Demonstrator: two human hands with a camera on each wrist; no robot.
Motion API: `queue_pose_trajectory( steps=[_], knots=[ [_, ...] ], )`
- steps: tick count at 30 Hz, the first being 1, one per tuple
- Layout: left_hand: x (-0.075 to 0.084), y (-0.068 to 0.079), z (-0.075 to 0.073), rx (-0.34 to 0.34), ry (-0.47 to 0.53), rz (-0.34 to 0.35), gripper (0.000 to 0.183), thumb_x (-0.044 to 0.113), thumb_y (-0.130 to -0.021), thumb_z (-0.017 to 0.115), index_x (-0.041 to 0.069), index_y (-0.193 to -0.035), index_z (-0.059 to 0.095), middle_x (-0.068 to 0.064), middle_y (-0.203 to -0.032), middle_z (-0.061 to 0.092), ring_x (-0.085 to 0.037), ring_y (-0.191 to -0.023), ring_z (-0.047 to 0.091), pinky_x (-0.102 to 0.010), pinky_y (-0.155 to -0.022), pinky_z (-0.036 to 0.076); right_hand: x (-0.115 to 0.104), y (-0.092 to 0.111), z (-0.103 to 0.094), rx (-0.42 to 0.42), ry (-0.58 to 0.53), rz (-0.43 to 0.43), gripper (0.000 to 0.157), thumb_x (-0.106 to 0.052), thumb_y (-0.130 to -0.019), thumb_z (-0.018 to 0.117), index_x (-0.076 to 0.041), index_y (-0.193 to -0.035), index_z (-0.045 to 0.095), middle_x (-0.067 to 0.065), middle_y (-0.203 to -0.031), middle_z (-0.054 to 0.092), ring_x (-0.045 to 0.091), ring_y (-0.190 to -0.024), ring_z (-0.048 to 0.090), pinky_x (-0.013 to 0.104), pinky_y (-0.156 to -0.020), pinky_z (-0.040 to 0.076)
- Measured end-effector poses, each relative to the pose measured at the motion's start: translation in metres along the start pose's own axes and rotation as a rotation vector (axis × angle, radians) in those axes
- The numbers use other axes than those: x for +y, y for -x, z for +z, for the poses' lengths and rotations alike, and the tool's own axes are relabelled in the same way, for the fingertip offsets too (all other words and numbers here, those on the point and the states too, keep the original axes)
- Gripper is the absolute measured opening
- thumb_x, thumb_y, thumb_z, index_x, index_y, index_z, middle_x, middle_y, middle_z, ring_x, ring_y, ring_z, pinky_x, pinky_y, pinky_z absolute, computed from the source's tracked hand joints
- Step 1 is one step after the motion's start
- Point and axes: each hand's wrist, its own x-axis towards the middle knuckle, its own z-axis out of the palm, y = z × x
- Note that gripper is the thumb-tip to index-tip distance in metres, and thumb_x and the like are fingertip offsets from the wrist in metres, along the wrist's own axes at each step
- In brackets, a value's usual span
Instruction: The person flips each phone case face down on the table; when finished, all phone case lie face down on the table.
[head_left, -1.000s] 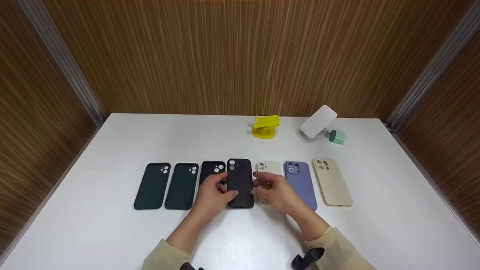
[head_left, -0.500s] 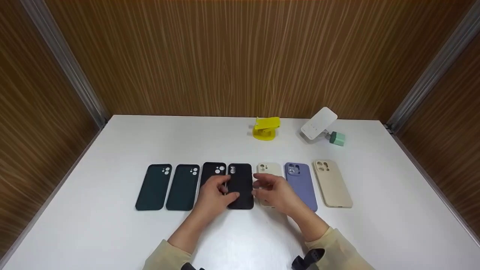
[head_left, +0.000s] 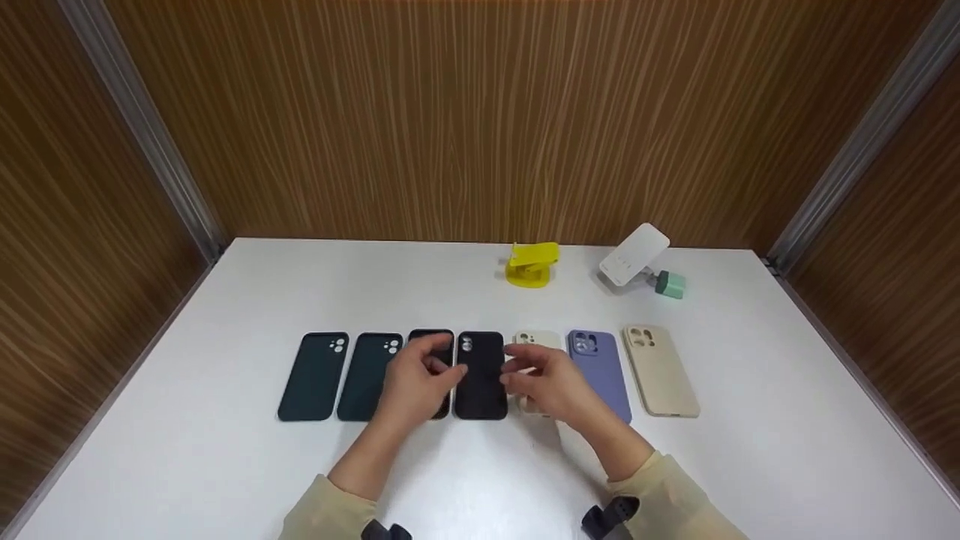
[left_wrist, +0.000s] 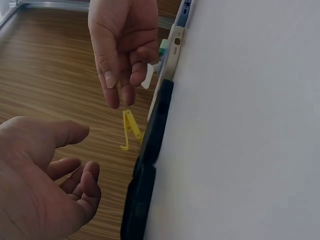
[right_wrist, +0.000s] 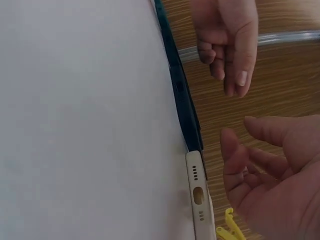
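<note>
A black phone case (head_left: 481, 379) lies back up on the white table, between the two hands. My left hand (head_left: 420, 382) hovers over the other black phone case (head_left: 444, 405), partly covering it, thumb and fingers apart and holding nothing. Over a cream phone case (head_left: 534, 339) hangs my right hand (head_left: 551, 379), its fingers loosely bent and nothing in its grasp. The left wrist view has the left hand (left_wrist: 50, 185) clear of the cases. Likewise, the right wrist view has the right hand (right_wrist: 280, 175) apart from them.
Two dark green phone cases (head_left: 315, 375) continue the row leftward. A purple case (head_left: 604, 379) and a beige case (head_left: 664, 375) lie on the right. Behind stand a yellow phone stand (head_left: 532, 262) and a white plate (head_left: 634, 255) beside a green block (head_left: 670, 284). Wood-grain panels enclose the table.
The central black case's raised top end has come down flat. My left hand has let go of it and moved left. The right hand has stayed nearly still.
</note>
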Motion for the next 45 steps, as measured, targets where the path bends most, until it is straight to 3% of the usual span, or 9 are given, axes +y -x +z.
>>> queue_pose_trajectory(
  steps=[4,7,11,15,26,32,38,45],
  knots=[
    [0.004,-0.005,-0.020,0.006,-0.037,-0.036,0.046,0.009,-0.091,0.084,0.003,-0.134,0.069,-0.014,-0.126,0.069,-0.016,-0.087,0.063,-0.029,-0.070,0.054,-0.011,-0.005,0.011,-0.024,0.040,-0.003,0.052,0.000,-0.094,0.073,0.006,-0.144,0.060,0.013,-0.111,0.073,0.021,-0.084,0.070,0.023,-0.055,0.046],
    [0.002,-0.009,-0.032,-0.002,-0.072,-0.060,0.048,0.009,-0.091,0.083,0.003,-0.136,0.068,-0.014,-0.128,0.069,-0.017,-0.088,0.062,-0.029,-0.071,0.053,-0.018,-0.009,0.020,-0.038,0.095,-0.019,0.051,-0.001,-0.093,0.074,0.006,-0.142,0.061,0.012,-0.111,0.074,0.020,-0.087,0.072,0.026,-0.063,0.053],
    [-0.006,-0.012,-0.043,-0.044,-0.122,-0.075,0.052,0.009,-0.091,0.082,0.003,-0.140,0.066,-0.015,-0.131,0.068,-0.017,-0.086,0.061,-0.029,-0.070,0.052,-0.023,-0.015,0.033,-0.066,0.145,-0.012,0.051,-0.003,-0.094,0.074,0.003,-0.144,0.062,0.013,-0.116,0.074,0.022,-0.097,0.071,0.036,-0.078,0.061],
    [-0.016,-0.013,-0.050,-0.092,-0.148,-0.090,0.056,0.010,-0.091,0.082,0.002,-0.143,0.063,-0.015,-0.132,0.068,-0.017,-0.083,0.061,-0.030,-0.071,0.051,-0.024,-0.021,0.045,-0.092,0.184,-0.007,0.050,-0.005,-0.097,0.073,0.002,-0.145,0.061,0.013,-0.120,0.074,0.023,-0.103,0.070,0.041,-0.082,0.062],
    [-0.039,-0.018,-0.053,-0.155,-0.222,-0.108,0.055,0.013,-0.091,0.083,0.005,-0.142,0.065,-0.012,-0.134,0.066,-0.020,-0.094,0.060,-0.038,-0.086,0.051,-0.017,-0.034,0.062,-0.075,0.301,-0.025,0.049,-0.007,-0.095,0.078,0.000,-0.141,0.065,0.011,-0.115,0.076,0.022,-0.103,0.070,0.038,-0.091,0.060],
    [-0.041,-0.018,-0.054,-0.168,-0.228,-0.118,0.055,0.011,-0.090,0.084,0.004,-0.142,0.065,-0.013,-0.124,0.065,-0.020,-0.089,0.060,-0.036,-0.080,0.050,-0.015,-0.035,0.063,-0.080,0.286,-0.003,0.053,-0.005,-0.095,0.077,0.001,-0.145,0.061,0.013,-0.116,0.074,0.022,-0.096,0.072,0.036,-0.080,0.062],
    [-0.042,-0.018,-0.053,-0.173,-0.228,-0.116,0.054,0.011,-0.090,0.084,0.003,-0.141,0.066,-0.012,-0.117,0.065,-0.019,-0.087,0.059,-0.034,-0.076,0.049,-0.017,-0.033,0.063,-0.094,0.296,-0.009,0.056,-0.007,-0.095,0.077,0.000,-0.147,0.060,0.012,-0.118,0.073,0.021,-0.097,0.071,0.035,-0.080,0.062],
    [-0.043,-0.020,-0.051,-0.165,-0.152,-0.149,0.054,0.013,-0.090,0.084,0.005,-0.141,0.066,-0.010,-0.120,0.069,-0.023,-0.096,0.058,-0.038,-0.086,0.049,-0.018,-0.033,0.062,-0.110,0.321,-0.031,0.055,-0.009,-0.096,0.076,0.000,-0.148,0.059,0.015,-0.122,0.074,0.023,-0.104,0.073,0.037,-0.085,0.062]
  ],
)
